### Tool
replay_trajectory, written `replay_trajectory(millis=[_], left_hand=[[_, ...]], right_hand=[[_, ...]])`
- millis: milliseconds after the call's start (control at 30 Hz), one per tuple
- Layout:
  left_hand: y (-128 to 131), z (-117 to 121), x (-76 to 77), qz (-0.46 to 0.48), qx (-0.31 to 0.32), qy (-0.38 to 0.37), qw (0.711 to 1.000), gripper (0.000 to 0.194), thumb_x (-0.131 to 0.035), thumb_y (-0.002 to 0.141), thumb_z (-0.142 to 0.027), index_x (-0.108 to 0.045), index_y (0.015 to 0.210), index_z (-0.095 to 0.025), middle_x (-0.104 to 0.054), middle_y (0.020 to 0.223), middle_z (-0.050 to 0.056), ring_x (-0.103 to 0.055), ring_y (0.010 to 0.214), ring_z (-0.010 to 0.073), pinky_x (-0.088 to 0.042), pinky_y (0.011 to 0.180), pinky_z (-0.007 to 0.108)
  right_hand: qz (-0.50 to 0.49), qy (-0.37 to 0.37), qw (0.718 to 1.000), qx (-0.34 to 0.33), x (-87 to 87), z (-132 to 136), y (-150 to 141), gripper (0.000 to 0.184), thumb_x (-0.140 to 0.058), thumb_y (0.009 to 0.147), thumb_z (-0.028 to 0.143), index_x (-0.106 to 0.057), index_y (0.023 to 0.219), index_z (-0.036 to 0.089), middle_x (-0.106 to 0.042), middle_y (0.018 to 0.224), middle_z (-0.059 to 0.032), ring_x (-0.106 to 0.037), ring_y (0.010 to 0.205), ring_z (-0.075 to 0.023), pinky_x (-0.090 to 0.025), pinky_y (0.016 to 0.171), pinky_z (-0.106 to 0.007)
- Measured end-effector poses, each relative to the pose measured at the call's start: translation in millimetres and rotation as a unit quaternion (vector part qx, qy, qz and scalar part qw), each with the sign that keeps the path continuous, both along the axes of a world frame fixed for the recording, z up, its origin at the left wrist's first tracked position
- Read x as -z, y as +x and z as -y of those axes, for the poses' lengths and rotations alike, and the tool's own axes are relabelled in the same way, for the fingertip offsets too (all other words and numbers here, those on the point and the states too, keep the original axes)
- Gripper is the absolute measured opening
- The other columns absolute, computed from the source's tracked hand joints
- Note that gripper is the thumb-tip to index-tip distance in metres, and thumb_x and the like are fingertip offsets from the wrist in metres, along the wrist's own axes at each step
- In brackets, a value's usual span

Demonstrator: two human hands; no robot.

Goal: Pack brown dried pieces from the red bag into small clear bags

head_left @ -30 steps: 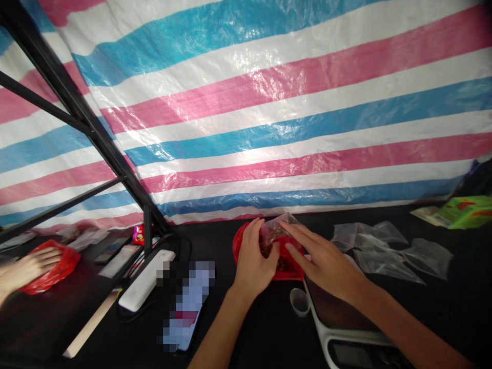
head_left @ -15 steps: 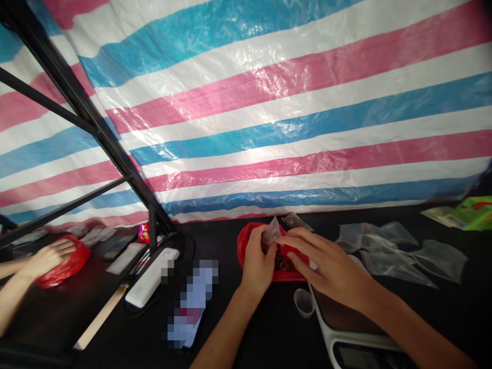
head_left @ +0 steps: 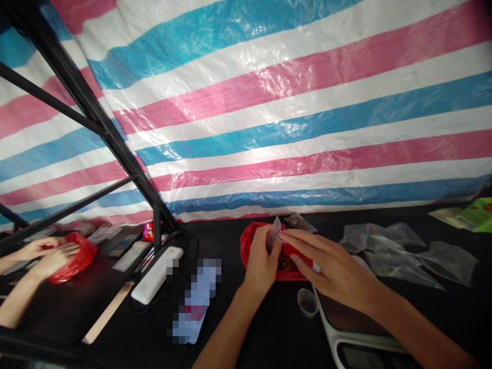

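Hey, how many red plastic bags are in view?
2. One red plastic bag sits open beneath the person's left hand and right hand; the second red plastic bag is at far left, under a co-worker's hand. Others could be hidden.

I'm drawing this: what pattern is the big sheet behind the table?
The sheet has blue, white and pinkish-red stripes, best seen in the head view.

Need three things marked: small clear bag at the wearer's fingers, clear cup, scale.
Small clear bag [head_left: 274, 230]: head view, on its pointed upper part.
Clear cup [head_left: 307, 303]: head view, on the middle of its visible body.
Scale [head_left: 344, 318]: head view, on its dark weighing plate.
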State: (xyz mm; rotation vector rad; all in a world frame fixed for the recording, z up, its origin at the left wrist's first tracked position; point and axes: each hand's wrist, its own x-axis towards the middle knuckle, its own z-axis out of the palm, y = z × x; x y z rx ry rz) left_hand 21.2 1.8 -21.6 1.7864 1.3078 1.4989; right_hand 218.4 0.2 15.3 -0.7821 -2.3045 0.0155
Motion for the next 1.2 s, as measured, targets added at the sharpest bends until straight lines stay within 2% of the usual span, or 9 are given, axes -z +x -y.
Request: replay_trajectory(millis=[200,367,567,767,933,1067,1133,1200], left_hand=[[-4,0,0.3,-0.001,-0.004,0.003,1.0,0.025,-0.062,0.096,-0.021,-0.067,0.121,-0.023,-0.07,0.119,0.008,-0.065,0.107,0.0253,-0.049,0.097,0.037],[-3,0,-2.1,-0.003,0.003,0.0,1.0,0.029,-0.067,0.096,-0.029,-0.066,0.124,-0.023,-0.069,0.12,0.008,-0.064,0.108,0.0246,-0.049,0.098,0.037],[-4,-2,0.5,-0.032,0.034,0.021,0.999,0.041,-0.072,0.093,-0.026,-0.062,0.133,-0.026,-0.066,0.132,0.009,-0.061,0.121,0.027,-0.046,0.108,0.042],[-7,-4,5.1,-0.036,0.001,0.023,0.999,0.03,-0.067,0.096,-0.025,-0.067,0.126,-0.025,-0.07,0.124,0.009,-0.064,0.115,0.0266,-0.048,0.105,0.043],[-7,-5,4.9,-0.037,-0.008,0.023,0.999,0.032,-0.069,0.094,-0.026,-0.069,0.126,-0.026,-0.072,0.125,0.009,-0.065,0.115,0.0277,-0.048,0.106,0.044],[-6,-4,3.7,-0.036,-0.015,0.005,0.999,0.026,-0.069,0.095,-0.027,-0.071,0.121,-0.025,-0.074,0.122,0.008,-0.067,0.113,0.0273,-0.049,0.104,0.044],[-6,-4,4.2,-0.032,-0.021,0.001,0.999,0.034,-0.073,0.092,-0.029,-0.069,0.126,-0.026,-0.072,0.127,0.009,-0.066,0.118,0.0279,-0.048,0.107,0.045],[-7,-4,5.1,-0.031,-0.03,0.01,0.999,0.053,-0.081,0.087,-0.031,-0.063,0.136,-0.028,-0.067,0.138,0.009,-0.061,0.128,0.0296,-0.044,0.114,0.048]], right_hand=[[0.008,-0.001,1.0,-0.026,0.6,3,-3,0.05,-0.054,0.101,0.019,-0.06,0.148,0.034,-0.066,0.146,-0.0068,-0.072,0.119,-0.0242,-0.063,0.1,-0.04],[-0.001,0.001,1.0,-0.001,5.6,-1,0,0.048,-0.054,0.103,0.022,-0.057,0.151,0.029,-0.066,0.147,-0.0074,-0.067,0.129,-0.0256,-0.057,0.11,-0.044],[-0.03,0.006,1.0,0.002,-0.6,-3,4,0.05,-0.053,0.103,0.02,-0.057,0.151,0.03,-0.066,0.146,-0.0059,-0.067,0.129,-0.0253,-0.057,0.111,-0.042],[-0.036,0.013,0.999,0.002,-0.1,-4,4,0.053,-0.056,0.102,0.021,-0.055,0.153,0.032,-0.067,0.145,-0.0056,-0.068,0.127,-0.0261,-0.058,0.11,-0.043],[-0.065,0.001,0.998,-0.001,0.1,-7,8,0.053,-0.056,0.103,0.021,-0.053,0.154,0.034,-0.066,0.146,-0.0038,-0.067,0.128,-0.0246,-0.056,0.112,-0.041],[-0.076,-0.015,0.997,-0.013,-2.6,-6,8,0.051,-0.055,0.104,0.022,-0.055,0.153,0.033,-0.066,0.146,-0.0048,-0.067,0.129,-0.0243,-0.055,0.112,-0.04],[-0.085,-0.034,0.996,-0.011,-4.7,-6,8,0.048,-0.053,0.105,0.023,-0.057,0.151,0.033,-0.065,0.146,-0.0053,-0.067,0.129,-0.0245,-0.055,0.112,-0.04],[-0.103,-0.05,0.993,0.003,-6.4,-9,11,0.044,-0.052,0.105,0.025,-0.06,0.149,0.032,-0.066,0.146,-0.0058,-0.067,0.128,-0.0249,-0.056,0.111,-0.04]])
